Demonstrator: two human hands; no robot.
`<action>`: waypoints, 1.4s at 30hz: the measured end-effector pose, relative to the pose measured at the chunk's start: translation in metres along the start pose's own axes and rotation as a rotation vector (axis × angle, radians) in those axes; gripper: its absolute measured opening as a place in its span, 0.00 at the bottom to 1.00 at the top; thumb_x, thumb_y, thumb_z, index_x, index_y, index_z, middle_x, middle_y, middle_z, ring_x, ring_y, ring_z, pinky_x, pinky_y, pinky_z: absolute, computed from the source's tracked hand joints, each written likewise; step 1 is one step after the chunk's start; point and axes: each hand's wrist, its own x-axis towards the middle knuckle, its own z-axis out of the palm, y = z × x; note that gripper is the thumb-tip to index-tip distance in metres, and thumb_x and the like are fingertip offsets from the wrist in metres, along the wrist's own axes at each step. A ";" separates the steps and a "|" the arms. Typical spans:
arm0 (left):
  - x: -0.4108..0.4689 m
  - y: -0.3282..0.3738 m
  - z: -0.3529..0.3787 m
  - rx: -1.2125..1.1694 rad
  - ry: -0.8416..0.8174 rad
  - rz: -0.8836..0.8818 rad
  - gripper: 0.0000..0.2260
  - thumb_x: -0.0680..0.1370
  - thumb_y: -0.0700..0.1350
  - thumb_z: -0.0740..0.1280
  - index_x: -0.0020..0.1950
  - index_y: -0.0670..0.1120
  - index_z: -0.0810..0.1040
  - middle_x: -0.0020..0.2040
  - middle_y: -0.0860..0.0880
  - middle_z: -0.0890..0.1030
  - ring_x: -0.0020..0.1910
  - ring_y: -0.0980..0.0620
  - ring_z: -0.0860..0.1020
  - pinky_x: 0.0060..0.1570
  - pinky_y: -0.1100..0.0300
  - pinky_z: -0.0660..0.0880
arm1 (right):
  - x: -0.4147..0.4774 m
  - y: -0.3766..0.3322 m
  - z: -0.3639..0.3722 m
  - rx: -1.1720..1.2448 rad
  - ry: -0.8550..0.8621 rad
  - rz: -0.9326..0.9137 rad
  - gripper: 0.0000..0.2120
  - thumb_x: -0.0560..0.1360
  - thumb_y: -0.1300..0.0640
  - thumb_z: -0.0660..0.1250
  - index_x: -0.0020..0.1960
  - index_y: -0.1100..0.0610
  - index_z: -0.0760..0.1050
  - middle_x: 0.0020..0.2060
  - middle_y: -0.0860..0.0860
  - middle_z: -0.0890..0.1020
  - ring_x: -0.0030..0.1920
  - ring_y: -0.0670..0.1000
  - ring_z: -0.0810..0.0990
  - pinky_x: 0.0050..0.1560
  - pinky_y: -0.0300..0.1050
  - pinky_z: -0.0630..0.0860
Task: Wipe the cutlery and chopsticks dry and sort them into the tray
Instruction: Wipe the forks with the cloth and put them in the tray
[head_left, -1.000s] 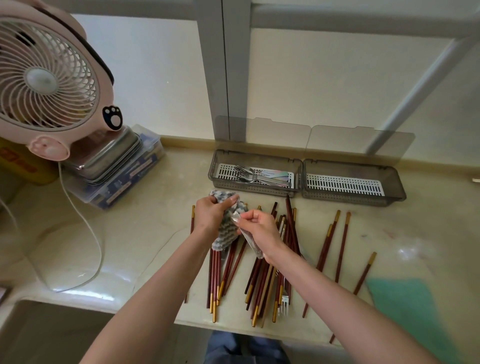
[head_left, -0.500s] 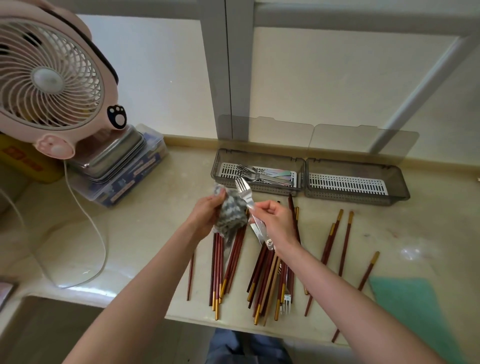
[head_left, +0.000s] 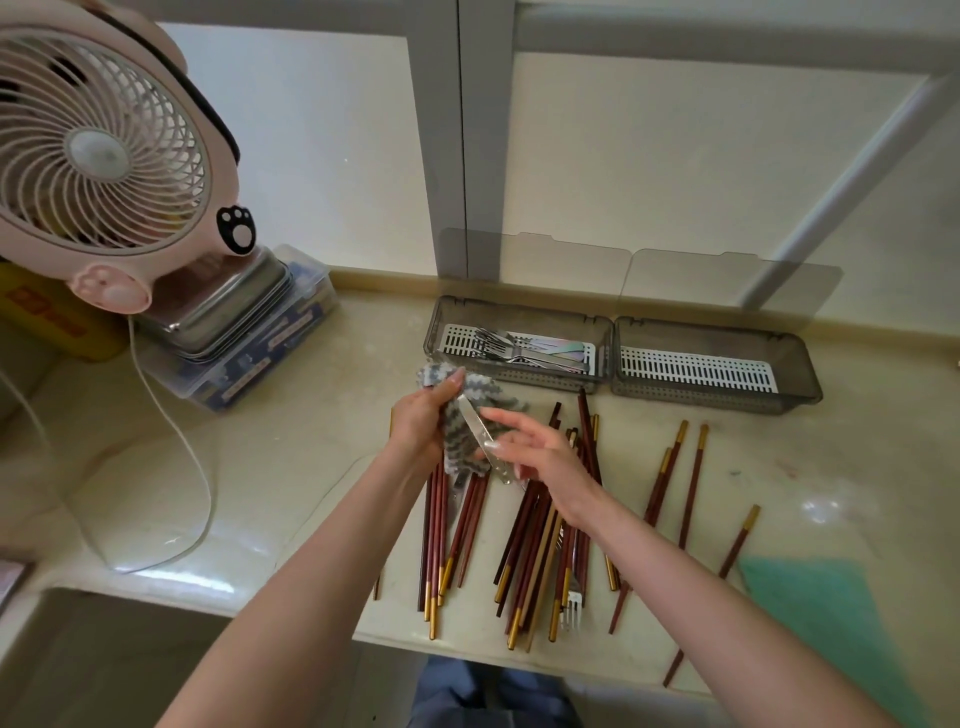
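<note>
Left hand (head_left: 418, 428) curled tight round a grey-and-white ribbed cloth (head_left: 457, 441), bunched over the head of a flat, shiny metal cutlery piece (head_left: 480, 428). Right hand (head_left: 545, 460) pinches its handle end, other fingers loosely spread. Under both hands: slim red-brown, gold-tipped chopsticks (head_left: 524, 540) strewn on glossy pale bench (head_left: 260, 467). Just beyond: smoky plastic tray (head_left: 550, 385), forks (head_left: 498, 340) in the compartment nearest the left hand.

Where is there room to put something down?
Two bare patches: the counter between the white cord and the chopsticks, and the strip between the right tray and the green cloth. That tray is bare too. The middle is crowded: the left hand and right hand wipe a fork with a grey rag over the chopsticks.
</note>
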 end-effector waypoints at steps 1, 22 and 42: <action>0.002 0.003 -0.002 -0.023 0.026 0.004 0.10 0.72 0.42 0.71 0.48 0.36 0.78 0.41 0.43 0.83 0.36 0.48 0.82 0.31 0.61 0.77 | -0.001 0.002 -0.004 0.023 -0.047 0.002 0.22 0.73 0.61 0.68 0.65 0.48 0.73 0.48 0.55 0.84 0.40 0.49 0.76 0.39 0.37 0.71; -0.003 -0.010 0.012 0.021 0.002 0.116 0.08 0.74 0.42 0.70 0.44 0.37 0.78 0.37 0.42 0.83 0.39 0.43 0.82 0.45 0.52 0.80 | 0.008 0.015 0.007 0.208 0.098 -0.065 0.21 0.68 0.74 0.69 0.55 0.53 0.79 0.48 0.55 0.84 0.42 0.50 0.83 0.39 0.40 0.79; -0.029 -0.039 0.005 0.364 -0.203 0.000 0.03 0.74 0.35 0.67 0.46 0.36 0.79 0.40 0.44 0.82 0.37 0.51 0.81 0.34 0.65 0.77 | 0.015 0.018 -0.004 0.502 0.091 0.196 0.26 0.69 0.71 0.68 0.65 0.62 0.68 0.55 0.57 0.80 0.55 0.56 0.79 0.50 0.48 0.79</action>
